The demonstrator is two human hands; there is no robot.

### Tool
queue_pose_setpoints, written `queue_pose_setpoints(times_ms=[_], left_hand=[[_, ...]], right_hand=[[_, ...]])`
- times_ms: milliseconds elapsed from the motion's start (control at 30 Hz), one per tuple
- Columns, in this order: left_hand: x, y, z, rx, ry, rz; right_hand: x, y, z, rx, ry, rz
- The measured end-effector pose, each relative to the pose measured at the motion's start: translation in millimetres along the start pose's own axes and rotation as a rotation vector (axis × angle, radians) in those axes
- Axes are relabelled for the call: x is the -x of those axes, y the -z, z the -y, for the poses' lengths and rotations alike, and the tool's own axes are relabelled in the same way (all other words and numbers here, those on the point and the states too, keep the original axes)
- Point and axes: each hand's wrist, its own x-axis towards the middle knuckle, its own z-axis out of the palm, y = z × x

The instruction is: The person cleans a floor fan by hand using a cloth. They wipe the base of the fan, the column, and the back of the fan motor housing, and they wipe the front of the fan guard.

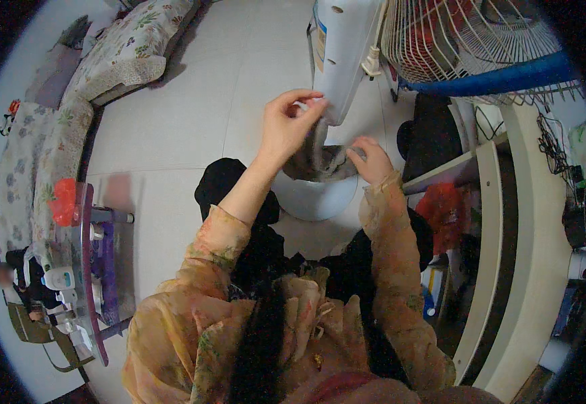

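Both my hands are raised ahead of me over a round, pale base [318, 199] on the floor. My left hand [293, 121] pinches a thin grey, blurred piece of cloth or mesh [318, 146] between thumb and fingertips; its exact kind cannot be told. That grey piece hangs down towards a dark, crumpled grey mass [303, 169] on the base. To the right, my right hand [371, 159] has thumb and forefinger close together at the other edge of the grey material. A tall white plastic housing [343, 60] stands just beyond my hands.
A wire-caged fan [454, 45] with a blue band stands at the upper right, beside a white plug [372, 63]. A pale shelf unit [495, 252] runs along the right. A glass-topped table [88, 272] and a flowered sofa [121, 55] are on the left.
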Motion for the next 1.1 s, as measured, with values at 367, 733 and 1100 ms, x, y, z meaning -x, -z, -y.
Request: queue_pose_setpoints(times_ms=[367,733,1100], left_hand=[[-49.4,-47.9,-64.7,-0.101,-0.315,0.002],[-65.5,-21.1,-77.7,0.15,0.059,0.45],[-66.1,-20.6,-71.7,0.002,-0.015,0.343]], right_hand=[[-12.2,5.4,10.5,-0.18,-0.039,-0.083],[-6.8,4.7,26.8,-0.194,-0.079,-0.035],[-7.8,-9.6,27.8,-0.2,-0.02,-0.006]])
